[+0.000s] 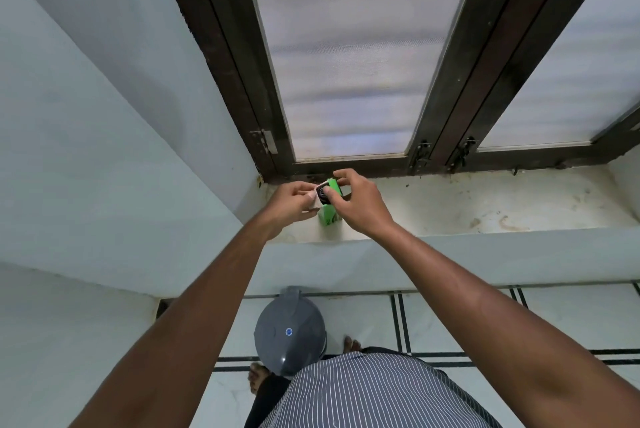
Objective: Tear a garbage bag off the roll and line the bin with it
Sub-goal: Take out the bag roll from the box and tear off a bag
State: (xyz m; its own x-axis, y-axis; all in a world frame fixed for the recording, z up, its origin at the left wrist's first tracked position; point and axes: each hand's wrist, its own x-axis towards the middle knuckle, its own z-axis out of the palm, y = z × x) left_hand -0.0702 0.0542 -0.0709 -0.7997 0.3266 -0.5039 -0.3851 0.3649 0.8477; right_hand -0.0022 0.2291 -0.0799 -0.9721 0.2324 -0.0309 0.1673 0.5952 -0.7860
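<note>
A small green box (328, 216) of garbage bags stands on the white window sill (450, 209). Its top flap is open and a black roll (324, 194) shows inside the opening. My left hand (292, 204) pinches the white flap at the box's left side. My right hand (360, 200) grips the box's top from the right, with fingers curled over the green edge. The grey bin (289, 332) stands on the floor below the sill with its domed lid closed, near my feet.
A dark-framed window (349, 56) with frosted panes rises behind the sill. A white wall (104, 136) closes in on the left. The tiled floor (450, 323) has dark lines. The sill carries brown stains to the right of the box.
</note>
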